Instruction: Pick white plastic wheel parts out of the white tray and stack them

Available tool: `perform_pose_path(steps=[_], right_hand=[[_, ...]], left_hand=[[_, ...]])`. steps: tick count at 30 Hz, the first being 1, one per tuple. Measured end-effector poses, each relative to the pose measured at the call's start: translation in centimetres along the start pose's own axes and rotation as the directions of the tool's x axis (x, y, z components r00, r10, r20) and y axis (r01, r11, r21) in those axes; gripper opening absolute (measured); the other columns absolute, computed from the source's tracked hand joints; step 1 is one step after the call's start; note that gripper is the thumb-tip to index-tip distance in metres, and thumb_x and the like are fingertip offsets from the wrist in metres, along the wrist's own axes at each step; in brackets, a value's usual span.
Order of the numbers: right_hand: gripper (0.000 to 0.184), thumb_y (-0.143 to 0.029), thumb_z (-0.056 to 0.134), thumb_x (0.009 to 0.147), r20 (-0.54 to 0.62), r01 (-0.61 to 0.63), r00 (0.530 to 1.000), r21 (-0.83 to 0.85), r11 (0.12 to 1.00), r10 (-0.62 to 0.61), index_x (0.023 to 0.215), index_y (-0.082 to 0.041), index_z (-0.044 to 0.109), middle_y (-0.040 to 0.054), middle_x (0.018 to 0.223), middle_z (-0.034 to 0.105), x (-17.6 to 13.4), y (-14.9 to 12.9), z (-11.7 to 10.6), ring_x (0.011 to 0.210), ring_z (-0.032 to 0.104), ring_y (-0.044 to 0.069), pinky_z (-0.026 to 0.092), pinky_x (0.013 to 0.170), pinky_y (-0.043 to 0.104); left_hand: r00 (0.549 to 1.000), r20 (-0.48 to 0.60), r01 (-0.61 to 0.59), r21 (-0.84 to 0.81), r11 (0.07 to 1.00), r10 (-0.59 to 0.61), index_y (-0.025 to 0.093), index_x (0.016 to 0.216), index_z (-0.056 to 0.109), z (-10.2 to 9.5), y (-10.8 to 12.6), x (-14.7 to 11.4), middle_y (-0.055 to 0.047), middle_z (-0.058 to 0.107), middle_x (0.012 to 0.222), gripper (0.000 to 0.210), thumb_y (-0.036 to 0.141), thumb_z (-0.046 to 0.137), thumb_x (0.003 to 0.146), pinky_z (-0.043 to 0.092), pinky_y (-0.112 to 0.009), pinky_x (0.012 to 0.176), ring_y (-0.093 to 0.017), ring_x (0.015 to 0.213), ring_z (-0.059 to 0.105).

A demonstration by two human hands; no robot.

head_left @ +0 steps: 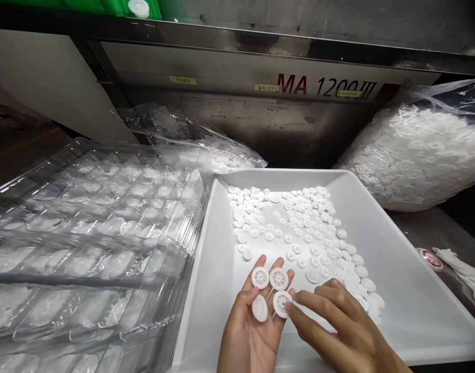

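My left hand (253,335) is turned palm up over the near part of a white plastic tub (210,311). It holds several small white plastic wheels (278,279) with spoked centres, joined by a thin white stem. The thumb presses near a wheel lying at a slant (259,308). From the right, my right hand (340,324) pinches the edge of the nearest right wheel (283,303) between thumb and forefinger. Many loose wheels of the same kind (295,207) lie in the tub, mostly along its far and right sides.
Stacked clear plastic blister trays (105,233) with white parts stand left of the tub. A full clear bag of white wheels (427,150) sits at the right; another bag (217,150) lies behind. A white glove (462,272) rests at far right. A machine panel (221,72) rises behind.
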State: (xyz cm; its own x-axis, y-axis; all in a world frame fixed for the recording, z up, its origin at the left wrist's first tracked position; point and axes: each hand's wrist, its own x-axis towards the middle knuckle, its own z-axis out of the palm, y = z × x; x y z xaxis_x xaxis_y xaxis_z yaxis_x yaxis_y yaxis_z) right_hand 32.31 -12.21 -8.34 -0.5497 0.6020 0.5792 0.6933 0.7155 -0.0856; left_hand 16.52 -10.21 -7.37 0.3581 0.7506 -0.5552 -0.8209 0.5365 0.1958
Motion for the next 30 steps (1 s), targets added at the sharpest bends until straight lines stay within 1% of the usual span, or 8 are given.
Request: perform_pose_path(steps=[6,10,12,15,19,22,26,30], right_hand=[[0.040,-0.029,0.027,0.099,0.022,-0.094,0.995,0.098,0.991,0.092,0.111,-0.010,0.061,0.0155,0.100,0.063,-1.4,-0.4,1.0,0.082,0.055,0.023,0.041,0.071,0.040],[0.029,-0.016,0.038,0.094,0.016,-0.110,0.994,0.095,0.989,0.109,0.112,-0.013,0.061,0.0131,0.100,0.063,-1.4,-0.3,0.8,0.080,0.056,0.021,0.042,0.068,0.037],[0.029,-0.009,0.043,0.090,0.012,-0.127,0.992,0.097,0.987,0.126,0.111,-0.014,0.062,0.0120,0.100,0.064,-1.5,-0.4,0.7,0.080,0.056,0.020,0.042,0.068,0.037],[0.030,-0.007,0.046,0.087,0.004,-0.143,0.990,0.105,0.984,0.144,0.112,-0.013,0.061,0.0121,0.097,0.063,-1.6,-0.5,0.8,0.081,0.055,0.021,0.042,0.068,0.037],[0.031,-0.006,0.047,0.086,-0.007,-0.151,0.988,0.106,0.983,0.152,0.113,-0.013,0.061,0.0110,0.093,0.064,-1.7,-0.7,1.0,0.080,0.056,0.020,0.043,0.070,0.037],[0.027,-0.006,0.050,0.085,-0.050,-0.180,0.981,0.105,0.978,0.186,0.107,-0.014,0.063,0.0096,0.091,0.065,-1.5,-0.9,1.1,0.076,0.057,0.019,0.044,0.067,0.035],[0.016,-0.011,0.061,0.079,-0.166,-0.214,0.960,0.096,0.972,0.227,0.093,-0.018,0.066,0.0078,0.082,0.065,-0.3,-1.8,1.3,0.073,0.057,0.021,0.044,0.061,0.035],[0.012,-0.014,0.062,0.082,-0.183,-0.294,0.934,0.100,0.951,0.308,0.092,-0.018,0.066,0.0078,0.083,0.065,1.3,-3.2,1.9,0.072,0.055,0.020,0.043,0.057,0.034]], left_hand=[[1.000,0.022,0.014,-0.024,1.000,-0.014,0.016,0.142,0.019,0.2,0.4,-0.1,-0.014,0.058,0.127,0.057,0.019,0.038,0.089,0.031,-0.040,0.108,-0.024,0.117,0.053],[0.999,0.051,0.013,0.044,0.999,-0.015,0.016,0.143,0.019,0.1,0.4,-0.3,-0.011,0.054,0.133,0.064,0.008,0.040,0.083,0.021,-0.041,0.113,-0.023,0.124,0.047],[0.998,0.059,0.010,0.060,0.998,-0.013,0.015,0.142,0.020,0.0,0.5,-0.3,-0.010,0.054,0.133,0.065,0.006,0.039,0.081,0.021,-0.043,0.113,-0.024,0.124,0.046],[0.998,0.062,0.010,0.064,0.998,-0.014,0.015,0.141,0.022,0.0,0.5,-0.3,-0.011,0.054,0.133,0.065,0.004,0.037,0.079,0.023,-0.046,0.112,-0.025,0.124,0.047],[0.999,0.053,0.009,0.045,0.999,-0.011,0.016,0.140,0.026,0.0,0.4,-0.1,-0.009,0.056,0.131,0.061,0.006,0.037,0.081,0.019,-0.047,0.113,-0.026,0.122,0.048],[0.998,0.063,0.017,0.029,0.999,-0.019,0.018,0.140,0.026,-0.1,0.3,-0.1,-0.009,0.056,0.130,0.059,0.008,0.035,0.083,0.018,-0.048,0.113,-0.025,0.122,0.049],[0.997,0.072,0.027,0.038,0.999,-0.030,0.019,0.141,0.024,-0.1,0.3,-0.2,-0.009,0.053,0.134,0.059,0.010,0.036,0.084,0.014,-0.046,0.114,-0.024,0.124,0.046],[0.993,0.114,0.015,0.037,0.999,-0.019,0.018,0.140,0.029,-0.2,0.0,-0.2,-0.009,0.054,0.133,0.057,0.011,0.036,0.084,0.017,-0.043,0.113,-0.023,0.127,0.043]])
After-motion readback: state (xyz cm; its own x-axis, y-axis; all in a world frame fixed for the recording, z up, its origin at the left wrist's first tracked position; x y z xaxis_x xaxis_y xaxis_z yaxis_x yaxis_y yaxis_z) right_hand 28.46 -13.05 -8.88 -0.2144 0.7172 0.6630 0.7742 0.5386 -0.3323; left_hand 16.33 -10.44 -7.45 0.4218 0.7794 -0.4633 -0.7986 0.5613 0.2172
